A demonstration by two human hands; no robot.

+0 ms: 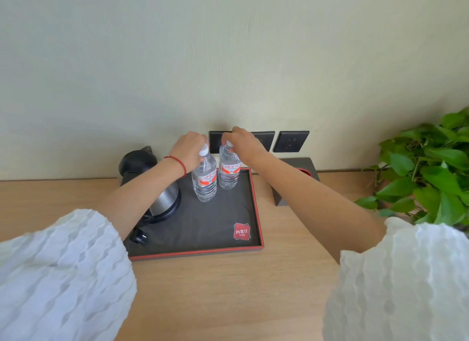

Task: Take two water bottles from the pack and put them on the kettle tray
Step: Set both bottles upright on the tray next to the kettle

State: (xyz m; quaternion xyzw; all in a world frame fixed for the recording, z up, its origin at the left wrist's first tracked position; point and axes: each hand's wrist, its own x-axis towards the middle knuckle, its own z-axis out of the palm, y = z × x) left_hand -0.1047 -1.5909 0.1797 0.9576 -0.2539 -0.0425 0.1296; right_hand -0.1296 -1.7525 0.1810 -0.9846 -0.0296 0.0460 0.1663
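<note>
- White crinkled sleeves fill both lower corners, with bare forearms reaching forward over the table.
- Left hand sits on top of the left bottle; its fingers are curled around the neck just under the white cap, holding it.
- Right hand does the same on the right bottle; its fingers are closed around the neck and cap, which shows only partly beneath them.
- Both bottles stand upright on the tray, side by side and just apart, in its far part near the right rim; the left one stands a little nearer the camera.
- Each bottle is clear with a red and white label.
- A red string bracelet circles the left wrist.
- On the left side of the tray stands a black and steel kettle, partly hidden by the left forearm; it is just beside the left bottle.
- A black plug lies in the near left corner of the tray.
- A red logo square marks the near right corner.
- Right of the tray, a dark box rests on the table, crossed by the right forearm.
- Two dark wall sockets sit behind the hands.
- A leafy green plant fills the right edge.
</note>
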